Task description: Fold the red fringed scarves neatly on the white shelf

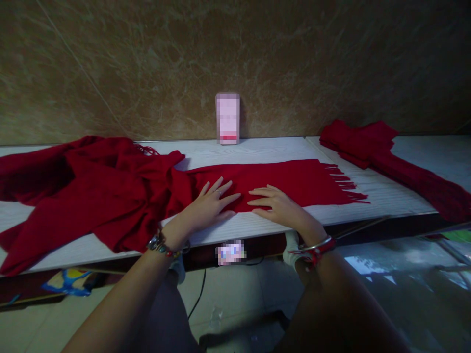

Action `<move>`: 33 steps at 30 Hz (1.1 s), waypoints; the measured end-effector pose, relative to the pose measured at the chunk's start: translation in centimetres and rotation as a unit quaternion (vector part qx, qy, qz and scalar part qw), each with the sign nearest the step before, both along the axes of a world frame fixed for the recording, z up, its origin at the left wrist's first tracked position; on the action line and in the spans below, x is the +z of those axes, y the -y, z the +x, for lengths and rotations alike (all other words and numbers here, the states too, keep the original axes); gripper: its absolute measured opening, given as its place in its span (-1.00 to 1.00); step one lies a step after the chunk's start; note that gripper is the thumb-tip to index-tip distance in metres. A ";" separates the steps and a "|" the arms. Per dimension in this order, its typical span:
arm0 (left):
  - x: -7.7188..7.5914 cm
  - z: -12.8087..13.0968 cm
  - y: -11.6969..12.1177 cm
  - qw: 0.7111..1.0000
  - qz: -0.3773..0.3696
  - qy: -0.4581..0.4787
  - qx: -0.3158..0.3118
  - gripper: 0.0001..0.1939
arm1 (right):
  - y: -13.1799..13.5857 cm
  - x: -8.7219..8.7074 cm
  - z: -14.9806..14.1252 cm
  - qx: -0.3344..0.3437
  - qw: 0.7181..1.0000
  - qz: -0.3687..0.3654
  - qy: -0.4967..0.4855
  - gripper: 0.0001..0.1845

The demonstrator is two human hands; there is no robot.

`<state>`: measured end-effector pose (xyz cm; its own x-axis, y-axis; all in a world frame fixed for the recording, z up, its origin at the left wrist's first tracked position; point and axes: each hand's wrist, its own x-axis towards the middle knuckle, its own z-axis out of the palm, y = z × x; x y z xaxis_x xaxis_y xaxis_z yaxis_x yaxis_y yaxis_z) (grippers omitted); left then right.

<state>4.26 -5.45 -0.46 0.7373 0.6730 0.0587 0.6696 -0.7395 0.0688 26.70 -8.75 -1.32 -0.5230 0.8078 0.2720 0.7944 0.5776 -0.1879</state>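
A long red scarf (294, 179) with a fringed end lies along a narrow white surface. Its right part is spread flat, with the fringe pointing right, while its left part joins a crumpled heap of red cloth (121, 196). My left hand (209, 201) rests on the flat part near the heap, fingers spread, a ring on one finger. Beside it, my right hand (275, 203) lies on the scarf near its front edge, fingers stretched out towards the left hand. Neither hand grips the cloth. Whether the heap is one scarf or more, I cannot tell.
A phone (228, 117) with a blurred screen leans against the brown marbled wall (165, 63). Another folded red scarf (356, 142) lies at the right, trailing over the front edge of the white surface (257, 144). Below are a tiled floor and a black cable (198, 294).
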 end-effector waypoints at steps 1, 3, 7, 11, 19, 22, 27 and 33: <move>0.1 -0.1 -0.1 0.999 0.014 0.013 -0.028 -0.57 | -0.1 0.1 -0.2 0.005 1.000 0.008 0.000 -0.77; 0.4 -0.2 -0.2 0.997 0.023 0.028 -0.068 -0.67 | -0.1 0.2 -0.4 0.012 1.000 0.022 0.002 -0.78; 0.7 -0.8 0.0 0.996 0.021 0.032 -0.078 -0.70 | 0.0 0.2 -0.5 0.025 0.999 0.046 0.008 -0.78; 0.6 -1.1 -0.1 0.997 0.025 0.025 -0.069 -0.69 | 0.1 0.2 -0.5 0.036 0.996 0.074 0.034 -0.77; 0.5 -1.1 -0.3 0.997 0.040 0.029 -0.063 -0.63 | 0.1 0.1 -1.1 0.040 0.994 0.095 0.042 -0.78; 0.7 -1.1 -0.2 0.996 0.037 0.038 -0.065 -0.67 | 0.2 0.2 -1.4 0.044 0.993 0.101 0.038 -0.78; 0.8 -1.1 -0.1 0.995 0.049 0.045 -0.079 -0.70 | 0.0 0.4 -1.8 0.050 0.992 0.104 0.043 -0.79; 0.5 -1.0 -0.2 0.994 0.063 0.040 -0.078 -0.69 | 0.0 0.6 -2.4 0.055 0.990 0.105 0.070 -0.79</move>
